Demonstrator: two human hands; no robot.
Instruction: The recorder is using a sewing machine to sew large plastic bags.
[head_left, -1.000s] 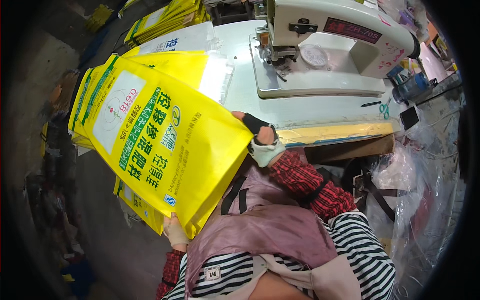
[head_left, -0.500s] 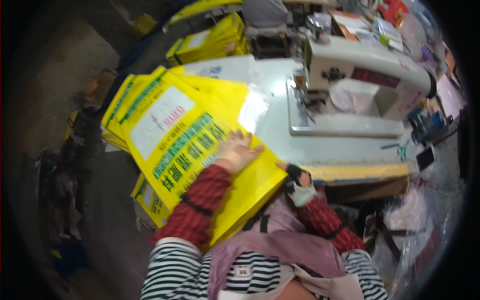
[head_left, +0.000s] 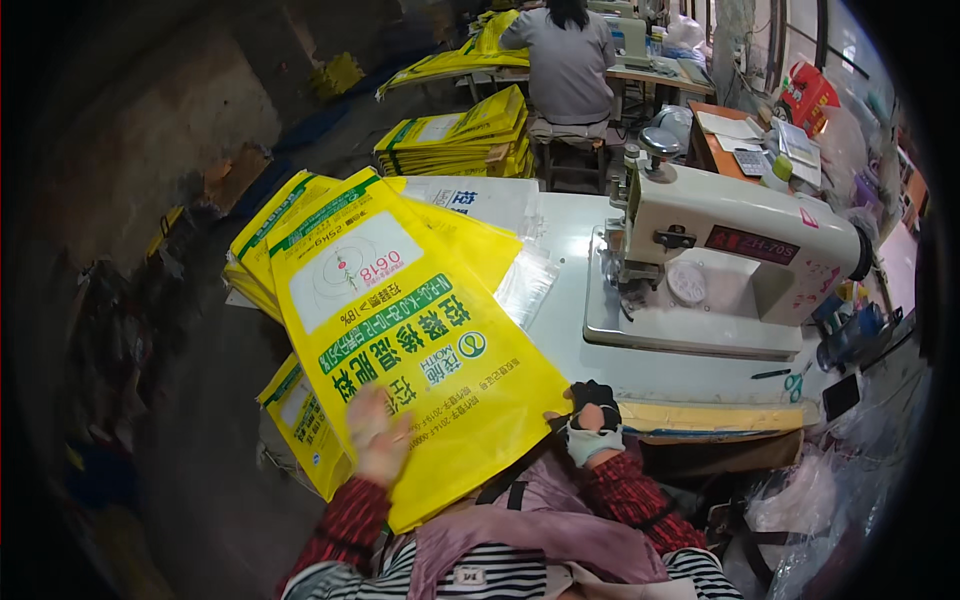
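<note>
A large yellow printed sack [head_left: 400, 330] with a green band and a white panel lies flat across my lap and the white sewing table [head_left: 570, 290]. My left hand [head_left: 378, 435] is bare and slightly blurred, its fingers apart over the sack's near left part. At the sack's near right corner, my right hand [head_left: 592, 422], in a black and white fingerless glove, pinches the edge. Other yellow sacks [head_left: 262, 240] lie under it at the left, along with a clear plastic sheet [head_left: 527, 285]. A white sewing machine [head_left: 735, 255] stands to the right of the sack.
Teal scissors [head_left: 793, 387], a black pen [head_left: 770, 374] and a dark flat object [head_left: 841, 397] lie at the table's right. Beyond the table is a stack of yellow sacks [head_left: 455, 140]. A seated person [head_left: 570, 65] works farther off. Clear plastic [head_left: 800, 495] hangs at the near right.
My left hand has slid from the sack's middle right toward its near left edge. My right hand stays at the corner. The view has tilted up, showing more of the far workplace.
</note>
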